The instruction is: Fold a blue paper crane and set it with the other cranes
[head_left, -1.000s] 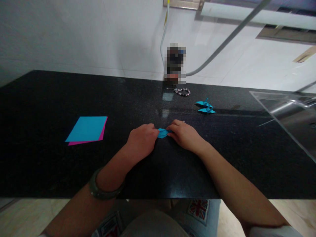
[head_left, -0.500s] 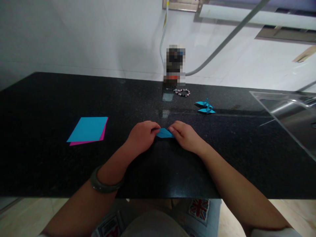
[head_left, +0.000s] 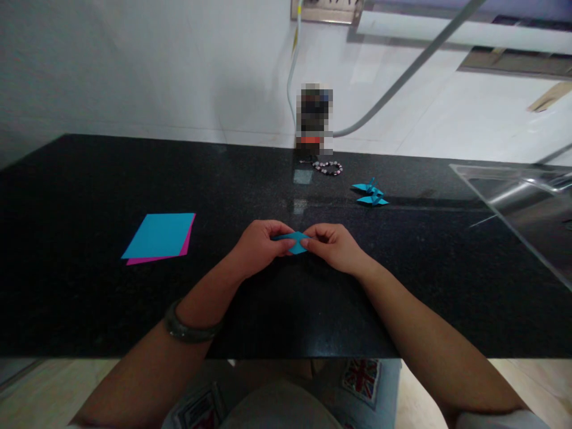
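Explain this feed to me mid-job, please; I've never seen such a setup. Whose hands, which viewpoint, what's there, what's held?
There's no machine: these are a person's bare hands, seen from a camera worn on their head, looking forward and down. The left hand and right hand pinch a small folded blue paper between them. On the dark countertop, a blue sheet lies over a pink sheet, off to the left. Farther back, right of centre, sit two blue paper figures and a beaded loop. The pixelated object by the wall can't be made out.
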Motion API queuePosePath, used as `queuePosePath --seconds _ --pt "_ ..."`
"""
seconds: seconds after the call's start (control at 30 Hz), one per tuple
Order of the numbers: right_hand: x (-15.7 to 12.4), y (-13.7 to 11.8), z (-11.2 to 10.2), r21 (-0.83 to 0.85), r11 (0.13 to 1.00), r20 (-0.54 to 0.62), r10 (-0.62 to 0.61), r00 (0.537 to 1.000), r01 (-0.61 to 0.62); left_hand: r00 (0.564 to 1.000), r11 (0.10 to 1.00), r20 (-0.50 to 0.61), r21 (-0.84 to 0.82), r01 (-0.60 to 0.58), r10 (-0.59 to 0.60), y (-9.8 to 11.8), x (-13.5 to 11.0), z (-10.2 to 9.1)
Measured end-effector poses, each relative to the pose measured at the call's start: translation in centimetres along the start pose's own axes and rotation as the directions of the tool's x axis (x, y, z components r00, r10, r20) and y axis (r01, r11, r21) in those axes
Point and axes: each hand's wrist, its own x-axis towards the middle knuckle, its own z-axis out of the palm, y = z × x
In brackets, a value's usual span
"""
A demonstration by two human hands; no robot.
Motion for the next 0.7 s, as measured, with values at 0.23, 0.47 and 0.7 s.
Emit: queuePosePath --seconds 0.23,0.47,0.7 --pt "0.1 0.2 0.2 -0.016 0.998 -0.070 -0.062 0.996 0.061 0.996 0.987 0.026 -0.136 0.085 -0.082 0.1 0.0 0.1" --pt "-0.1 -0.7 0.3 0.107 0.990 -0.013 0.093 0.996 -0.091 0.999 0.990 -0.030 -0.138 0.040 -0.045 0.0 0.1 0.1" --pt "0.1 -1.0 1.1 0.521 0.806 0.092 0.276 0.957 -0.282 0.997 0.957 -0.054 -0.288 0.042 -0.060 -0.3 0.3 0.3"
